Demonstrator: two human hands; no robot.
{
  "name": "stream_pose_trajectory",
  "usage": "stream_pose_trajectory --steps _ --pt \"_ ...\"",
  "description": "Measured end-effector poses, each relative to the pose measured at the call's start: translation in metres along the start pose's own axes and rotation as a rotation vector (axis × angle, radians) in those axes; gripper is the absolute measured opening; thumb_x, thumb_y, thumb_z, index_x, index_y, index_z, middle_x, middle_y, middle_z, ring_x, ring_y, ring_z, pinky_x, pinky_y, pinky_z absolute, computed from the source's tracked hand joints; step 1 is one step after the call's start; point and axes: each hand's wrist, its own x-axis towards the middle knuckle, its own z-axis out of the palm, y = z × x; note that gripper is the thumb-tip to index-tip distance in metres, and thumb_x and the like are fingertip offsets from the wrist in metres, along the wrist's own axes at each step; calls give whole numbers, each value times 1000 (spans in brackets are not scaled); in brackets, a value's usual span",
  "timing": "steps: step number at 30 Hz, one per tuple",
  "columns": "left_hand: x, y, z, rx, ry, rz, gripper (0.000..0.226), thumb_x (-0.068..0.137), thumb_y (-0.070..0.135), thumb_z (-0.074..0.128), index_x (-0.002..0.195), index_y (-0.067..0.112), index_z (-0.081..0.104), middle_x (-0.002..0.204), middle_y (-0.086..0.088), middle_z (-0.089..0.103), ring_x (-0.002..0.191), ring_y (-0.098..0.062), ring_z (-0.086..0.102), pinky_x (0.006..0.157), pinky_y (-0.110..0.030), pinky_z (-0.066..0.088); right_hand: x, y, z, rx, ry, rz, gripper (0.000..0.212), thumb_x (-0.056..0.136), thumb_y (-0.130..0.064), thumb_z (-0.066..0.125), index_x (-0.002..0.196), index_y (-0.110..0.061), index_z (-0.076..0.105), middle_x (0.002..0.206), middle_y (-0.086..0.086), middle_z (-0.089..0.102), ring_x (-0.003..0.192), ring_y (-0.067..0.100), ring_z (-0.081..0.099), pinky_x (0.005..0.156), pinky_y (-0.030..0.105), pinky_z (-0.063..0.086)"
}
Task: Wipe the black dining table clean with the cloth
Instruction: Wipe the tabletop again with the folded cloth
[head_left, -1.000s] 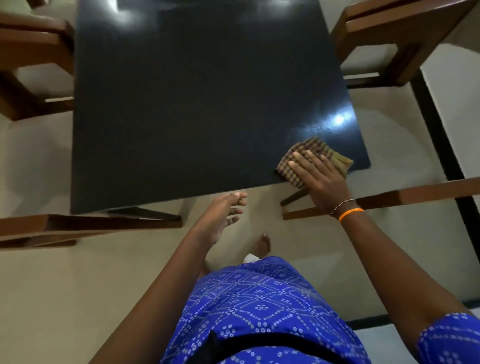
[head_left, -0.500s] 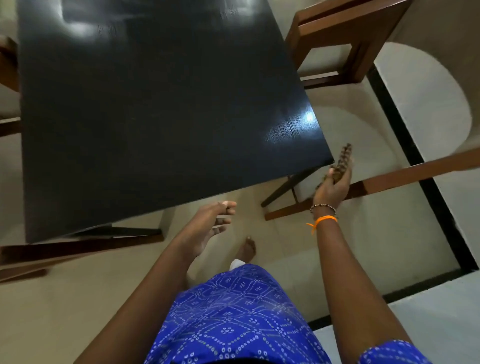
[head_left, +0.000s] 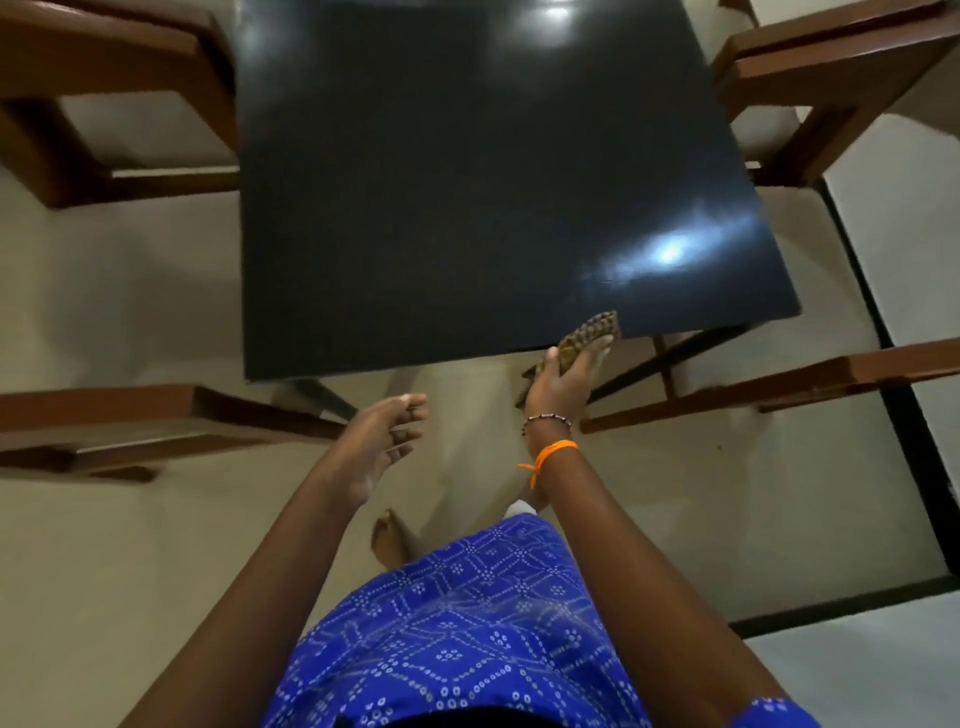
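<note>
The black dining table (head_left: 467, 182) fills the upper middle of the view, glossy, with a bright light reflection near its right front corner. My right hand (head_left: 563, 376) grips the folded checked brown cloth (head_left: 592, 335) at the table's near edge, the cloth standing up against the edge close to the right corner. My left hand (head_left: 384, 441) hangs in the air below the near edge, fingers spread, holding nothing and touching nothing.
Wooden chairs stand around the table: one at far left (head_left: 119, 78), one at far right (head_left: 821, 67), a chair back at near left (head_left: 156, 415) and another at near right (head_left: 779, 384). Beige floor with a black strip (head_left: 904, 415) lies on the right.
A second ago my right hand pressed the cloth flat on the table's right front corner. It then swept off past the edge, and now holds the cloth upright against the near edge.
</note>
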Motion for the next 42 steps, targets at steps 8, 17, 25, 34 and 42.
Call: stream_pose_trajectory --steps 8,17,25,34,42 --pt "-15 -31 -117 -256 183 -65 24 97 25 38 99 22 62 97 1 60 85 -11 53 73 -24 42 -180 -42 105 -34 -425 -60 61 91 -7 53 145 -4 25 146 20 17 134 30 31 112 23 22" --pt "-27 -54 -162 -473 415 -42 25 94 14 37 86 14 60 85 -4 59 77 -14 53 70 -26 42 -242 -75 132 -88 -987 -358 61 85 15 45 142 -1 34 141 21 37 134 29 37 113 24 26" --pt "-19 -55 -150 -477 412 -64 15 91 10 43 93 12 58 81 -1 55 71 -11 48 66 -21 41 -207 -103 139 -337 -945 -954 78 77 12 57 145 -17 32 156 12 21 136 36 29 103 50 42" --pt "-15 -27 -78 -191 261 5 27 97 30 34 96 24 60 97 2 67 90 -17 60 74 -30 49 -150 -48 117 -963 -671 -1357 65 82 -17 63 141 -27 40 149 -3 39 136 33 37 93 32 50" --pt "-8 -13 -29 -58 230 -23 28 98 12 34 101 19 61 95 -1 60 78 -13 51 73 -27 41 -75 -33 53 -1032 -566 -1249 73 66 -18 76 134 -14 50 138 9 53 122 35 54 83 36 54"
